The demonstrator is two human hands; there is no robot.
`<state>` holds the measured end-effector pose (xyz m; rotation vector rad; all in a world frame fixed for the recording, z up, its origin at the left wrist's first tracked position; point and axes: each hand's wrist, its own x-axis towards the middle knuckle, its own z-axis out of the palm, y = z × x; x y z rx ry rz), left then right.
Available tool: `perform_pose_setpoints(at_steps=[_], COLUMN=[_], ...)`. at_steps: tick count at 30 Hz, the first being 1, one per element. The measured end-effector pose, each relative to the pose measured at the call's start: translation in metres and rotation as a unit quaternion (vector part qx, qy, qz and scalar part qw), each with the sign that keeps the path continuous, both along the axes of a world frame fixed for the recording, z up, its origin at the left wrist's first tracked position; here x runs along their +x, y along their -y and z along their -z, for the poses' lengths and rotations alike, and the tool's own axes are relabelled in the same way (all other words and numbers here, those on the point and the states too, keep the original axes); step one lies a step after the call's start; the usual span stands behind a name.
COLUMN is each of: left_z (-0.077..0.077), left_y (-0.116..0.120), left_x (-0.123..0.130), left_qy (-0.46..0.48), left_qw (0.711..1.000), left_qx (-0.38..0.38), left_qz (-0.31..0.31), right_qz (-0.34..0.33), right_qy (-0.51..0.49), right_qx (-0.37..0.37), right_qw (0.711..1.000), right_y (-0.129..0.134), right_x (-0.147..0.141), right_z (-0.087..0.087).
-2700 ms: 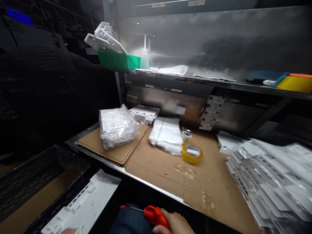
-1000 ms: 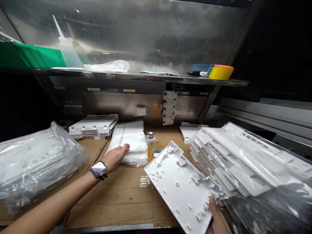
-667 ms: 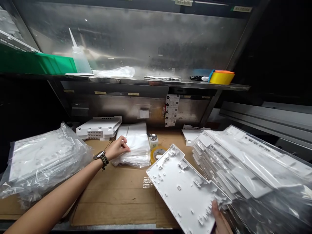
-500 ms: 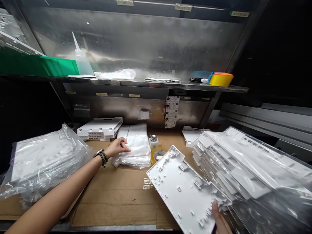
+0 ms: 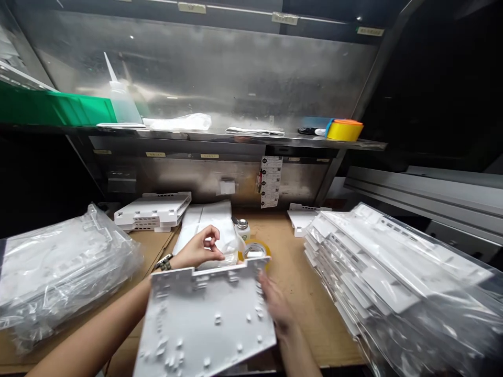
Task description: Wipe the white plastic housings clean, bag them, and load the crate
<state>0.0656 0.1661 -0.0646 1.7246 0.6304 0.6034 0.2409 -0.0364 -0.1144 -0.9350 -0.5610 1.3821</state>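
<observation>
One bumpy white plastic panel (image 5: 212,324) was gripped by the right hand (image 5: 275,303), near smooth, thin bags (image 5: 214,215). The left hand (image 5: 200,248) bent its fingers nearly together; I couldn't tell what they held.

Two bagged piles of white panels: the left pile (image 5: 66,256) at the left edge of the bench (image 5: 318,335), the right pile (image 5: 373,256) at its right. One hand-held panel (image 5: 208,314) over the front edge. Toward the back edge: one tape roll (image 5: 264,245), one pump dispenser (image 5: 242,226), one plastic-sleeve stack (image 5: 214,213). On the shelf (image 5: 218,136): one squeeze bottle (image 5: 123,103).
</observation>
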Motion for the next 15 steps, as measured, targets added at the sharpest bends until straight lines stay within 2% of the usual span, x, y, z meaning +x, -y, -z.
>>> perform_pose_setpoints(at_steps=[2,4,11,15], left_z=[0.002,0.006,0.005,0.006], left_y=[0.011,0.017,0.014,0.021], left_x=[0.005,0.004,-0.020,-0.018], left_qy=[0.009,0.016,0.024,0.015], left_qw=[1.000,1.000,0.999,0.999], left_qx=[-0.010,-0.018,0.009,0.040], left_qz=[0.016,0.021,-0.026,0.005], right_qz=[-0.049,-0.063,-0.077,-0.082], right_qy=[-0.009,-0.010,0.002,0.016], right_qx=[0.022,0.025,0.022,0.030], right_qw=[0.999,0.998,0.997,0.996], right_y=[-0.030,-0.044,-0.027,-0.033], right_x=[-0.013,-0.019,-0.011,-0.023], right_z=[-0.009,-0.011,-0.002,-0.002])
